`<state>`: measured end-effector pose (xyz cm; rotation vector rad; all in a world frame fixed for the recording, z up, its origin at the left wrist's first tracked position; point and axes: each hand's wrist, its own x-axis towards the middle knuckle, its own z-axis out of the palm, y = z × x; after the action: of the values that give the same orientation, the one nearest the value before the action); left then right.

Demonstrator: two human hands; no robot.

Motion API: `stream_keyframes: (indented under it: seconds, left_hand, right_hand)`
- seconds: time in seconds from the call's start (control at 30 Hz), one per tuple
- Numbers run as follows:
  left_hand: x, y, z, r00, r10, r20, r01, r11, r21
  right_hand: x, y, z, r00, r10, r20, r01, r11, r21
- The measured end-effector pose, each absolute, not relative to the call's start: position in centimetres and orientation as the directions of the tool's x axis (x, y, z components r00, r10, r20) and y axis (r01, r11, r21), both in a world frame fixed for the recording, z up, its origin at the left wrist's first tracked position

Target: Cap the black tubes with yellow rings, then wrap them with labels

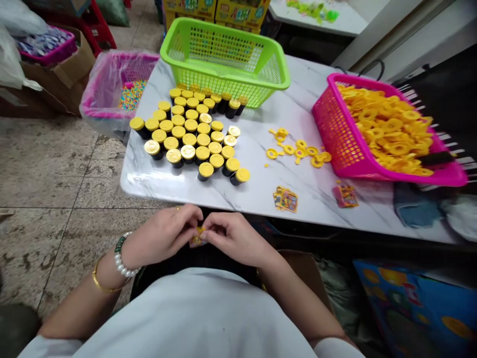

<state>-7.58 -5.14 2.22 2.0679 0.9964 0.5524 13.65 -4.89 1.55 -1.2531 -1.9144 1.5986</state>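
In the head view, my left hand [169,236] and right hand [233,238] meet over my lap, just off the table's near edge. Between them sits a small printed card [197,241] with a yellow edge. My right thumb and forefinger pinch it; my left thumb reaches its other side, but I cannot tell whether my left fingers close behind it. A beaded bracelet [124,256] and a gold bangle [102,281] circle my left wrist.

Ahead of me on the marble-patterned table [257,149], black tubs with yellow lids [190,127] stand grouped on the left, in front of a lime-green basket [223,82]. To the right of them lie loose yellow plastic rings [300,149], some with tabs. Nearer me is a small pile of printed cards [286,200], and farther right another small printed stack [345,195]. Behind that stack, a tilted magenta basket [337,132] is heaped with more yellow ring pieces [387,129].
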Motion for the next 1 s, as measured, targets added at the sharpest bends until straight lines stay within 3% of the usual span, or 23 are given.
stream_keyframes:
  seconds: [0.1, 0.2, 0.33, 0.47, 0.7, 0.83, 0.93, 1.0]
  left_hand:
    - [-7.3, -5.6, 1.8, 0.233, 0.961, 0.151, 0.529, -0.255, 0.810]
    - [-7.3, -6.5, 1.1, 0.010, 0.990, 0.142, 0.475, -0.129, 0.871]
    - [-7.0, -7.9, 0.2, 0.035, 0.999, -0.004, 0.365, -0.009, 0.931]
    - [-6.7, -8.4, -0.2, -0.054, 0.987, -0.153, 0.191, 0.161, 0.968]
    - [-6.7, -8.2, 0.4, -0.035, 0.990, -0.134, 0.121, 0.137, 0.983]
    - [-6.3, -8.2, 0.3, -0.044, 0.967, -0.250, 0.048, 0.252, 0.967]
    - [-5.9, -7.6, 0.3, -0.008, 0.932, -0.362, -0.050, 0.361, 0.931]
    - [-5.6, -7.0, 0.5, 0.018, 0.914, -0.406, -0.132, 0.404, 0.905]
  right_hand:
    - [13.4, -5.2, 0.5, -0.441, 0.848, -0.295, 0.375, -0.125, -0.919]
    - [13.2, -5.6, -0.5, -0.345, 0.893, -0.288, 0.314, -0.180, -0.932]
    - [12.7, -6.0, -1.1, -0.326, 0.924, -0.202, 0.280, -0.110, -0.954]
    - [12.4, -6.2, -1.2, -0.335, 0.935, -0.119, 0.312, -0.009, -0.950]
    - [11.8, -6.4, -1.0, -0.360, 0.931, 0.061, 0.416, 0.218, -0.883]
    - [12.1, -5.9, 0.2, -0.406, 0.885, 0.228, 0.427, 0.404, -0.809]
    - [13.6, -3.9, 1.0, -0.217, 0.894, 0.392, 0.563, 0.443, -0.698]
    - [14.8, -2.1, 1.0, -0.031, 0.864, 0.502, 0.720, 0.368, -0.589]
